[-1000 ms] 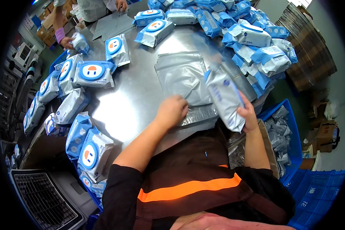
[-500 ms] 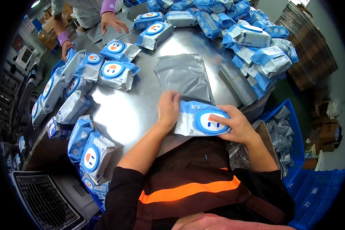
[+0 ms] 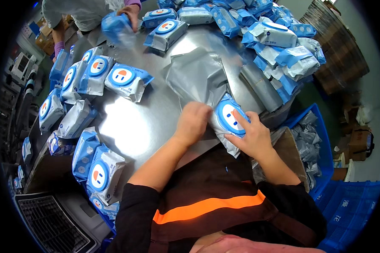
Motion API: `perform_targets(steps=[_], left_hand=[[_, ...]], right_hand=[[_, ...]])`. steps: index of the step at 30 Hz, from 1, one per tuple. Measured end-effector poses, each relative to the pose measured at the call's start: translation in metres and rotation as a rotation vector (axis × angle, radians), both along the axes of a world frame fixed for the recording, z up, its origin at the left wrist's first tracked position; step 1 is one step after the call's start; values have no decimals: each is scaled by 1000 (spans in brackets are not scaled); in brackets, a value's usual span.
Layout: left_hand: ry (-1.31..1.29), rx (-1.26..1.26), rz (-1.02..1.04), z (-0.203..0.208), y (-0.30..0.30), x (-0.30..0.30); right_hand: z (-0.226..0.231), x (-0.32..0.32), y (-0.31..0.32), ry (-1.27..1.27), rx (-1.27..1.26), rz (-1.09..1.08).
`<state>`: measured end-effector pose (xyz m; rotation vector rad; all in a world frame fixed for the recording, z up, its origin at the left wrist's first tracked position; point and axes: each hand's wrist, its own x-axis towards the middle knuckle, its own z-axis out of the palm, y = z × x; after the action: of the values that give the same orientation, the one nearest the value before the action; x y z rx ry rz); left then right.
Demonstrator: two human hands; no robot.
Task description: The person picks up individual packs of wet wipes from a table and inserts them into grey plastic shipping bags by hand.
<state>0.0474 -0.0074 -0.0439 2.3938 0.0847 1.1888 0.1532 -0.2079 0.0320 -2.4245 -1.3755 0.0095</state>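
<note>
Between both gripping hands [image 3: 223, 128], wipes pack [image 3: 230, 120], long axis toward silver bag [image 3: 198, 78].

Blue-white wipes pack [image 3: 231, 122] half inside silver pouch [image 3: 198, 78].

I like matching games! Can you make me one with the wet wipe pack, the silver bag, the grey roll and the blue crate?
Things:
1. wipe pack
2. silver bag
3. grey roll
4. blue crate

Places:
A. below the table's right edge, full of silver packets
B. lying beside the heap of packs on the right
C. under the right hand
D. crumpled flat in the middle of the table, by the left hand

Pairs: 1-C, 2-D, 3-B, 4-A
</note>
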Motion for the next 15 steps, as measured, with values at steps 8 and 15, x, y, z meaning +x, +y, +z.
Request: perform_targets(steps=[8,15], left_hand=[[368,-146,259,-9,-2,-11],[520,-335,91,-6,3,-7]], right_hand=[[-13,27,4,394,187,-108],[-10,5,13,141,100,-121]])
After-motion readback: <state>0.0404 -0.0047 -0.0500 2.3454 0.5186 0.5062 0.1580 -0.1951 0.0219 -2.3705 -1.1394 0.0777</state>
